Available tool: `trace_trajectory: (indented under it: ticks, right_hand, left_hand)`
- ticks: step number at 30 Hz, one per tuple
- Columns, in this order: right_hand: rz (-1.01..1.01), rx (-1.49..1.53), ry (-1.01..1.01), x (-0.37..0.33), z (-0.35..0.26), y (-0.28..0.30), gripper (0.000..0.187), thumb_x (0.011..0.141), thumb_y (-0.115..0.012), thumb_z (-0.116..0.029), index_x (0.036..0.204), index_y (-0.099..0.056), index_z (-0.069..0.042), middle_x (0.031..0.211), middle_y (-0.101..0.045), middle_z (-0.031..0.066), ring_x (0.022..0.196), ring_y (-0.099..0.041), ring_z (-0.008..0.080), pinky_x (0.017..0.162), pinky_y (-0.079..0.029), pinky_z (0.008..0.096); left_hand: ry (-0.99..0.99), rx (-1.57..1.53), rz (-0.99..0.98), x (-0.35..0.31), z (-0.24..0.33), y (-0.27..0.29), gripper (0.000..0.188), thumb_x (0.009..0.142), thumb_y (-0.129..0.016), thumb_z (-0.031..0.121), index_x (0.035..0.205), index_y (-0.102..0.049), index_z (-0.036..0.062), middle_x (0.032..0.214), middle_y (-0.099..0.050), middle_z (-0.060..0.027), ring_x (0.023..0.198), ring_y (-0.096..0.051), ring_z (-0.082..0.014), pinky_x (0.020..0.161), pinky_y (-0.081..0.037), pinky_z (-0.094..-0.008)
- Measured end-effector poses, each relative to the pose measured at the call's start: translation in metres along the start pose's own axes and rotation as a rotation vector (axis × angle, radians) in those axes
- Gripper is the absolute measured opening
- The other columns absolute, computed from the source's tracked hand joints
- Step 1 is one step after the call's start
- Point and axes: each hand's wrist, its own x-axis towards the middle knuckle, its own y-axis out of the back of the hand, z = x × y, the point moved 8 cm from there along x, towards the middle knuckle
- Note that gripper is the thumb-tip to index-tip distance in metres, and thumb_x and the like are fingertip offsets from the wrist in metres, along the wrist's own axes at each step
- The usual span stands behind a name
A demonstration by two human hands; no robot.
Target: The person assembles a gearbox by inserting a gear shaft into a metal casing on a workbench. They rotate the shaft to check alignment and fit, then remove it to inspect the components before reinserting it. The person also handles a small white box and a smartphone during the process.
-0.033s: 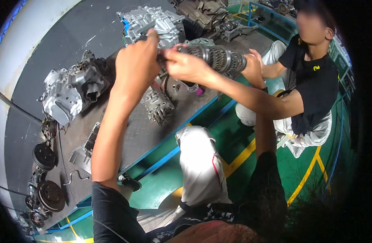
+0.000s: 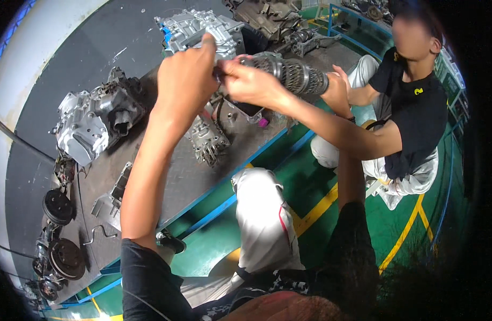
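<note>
A gear shaft (image 2: 295, 76), a metal stack of toothed gears, is held sideways above the workbench. My right hand (image 2: 336, 92), with a dark band at its wrist, closes on the shaft's right end; a co-worker's arm crosses over my right forearm. At the other end my left hand (image 2: 186, 77) is closed, its thumb pointing up. Something dark is in its fingers, mostly hidden, and I cannot make it out. A co-worker's hand (image 2: 254, 84) grips beside my left hand, near the shaft's left end. The co-worker's other hand (image 2: 341, 71) is partly hidden behind mine.
The co-worker (image 2: 417, 107) sits at the right. On the grey bench (image 2: 187, 187) lie a silver gearbox housing (image 2: 99, 115), another housing (image 2: 203, 32) at the back, a valve-like metal block (image 2: 208, 139), a bracket (image 2: 115, 198) and brake discs (image 2: 68, 259). A blue edge (image 2: 219, 208) borders the bench.
My left hand and the co-worker's hand beside it have shifted slightly to the right. The gear shaft has moved a little the same way, and my right hand with it.
</note>
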Motion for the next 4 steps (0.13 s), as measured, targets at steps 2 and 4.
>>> trace_trajectory:
  ticks: [2, 4]
  right_hand:
    - [0.014, -0.153, -0.069, -0.016, 0.019, -0.015, 0.036, 0.106, -0.059, -0.021, 0.079, -0.071, -0.001, 0.065, -0.061, 0.0005, 0.063, -0.055, 0.0117, 0.068, -0.051, 0.0259]
    - [-0.019, -0.322, -0.120, -0.023, 0.004, -0.038, 0.040, 0.110, -0.056, -0.025, 0.082, -0.072, -0.002, 0.065, -0.060, 0.0001, 0.064, -0.055, 0.0094, 0.070, -0.051, 0.0249]
  left_hand:
    - [-0.123, 0.032, 0.160, 0.020, 0.016, 0.011, 0.037, 0.084, -0.065, 0.005, 0.120, -0.059, 0.0056, 0.076, -0.072, -0.0203, 0.073, -0.073, -0.0422, 0.064, -0.056, -0.0533]
    - [-0.210, 0.097, 0.236, 0.049, 0.034, 0.013, 0.046, 0.082, -0.067, 0.008, 0.126, -0.060, 0.0049, 0.075, -0.072, -0.0187, 0.073, -0.074, -0.0392, 0.062, -0.057, -0.0507]
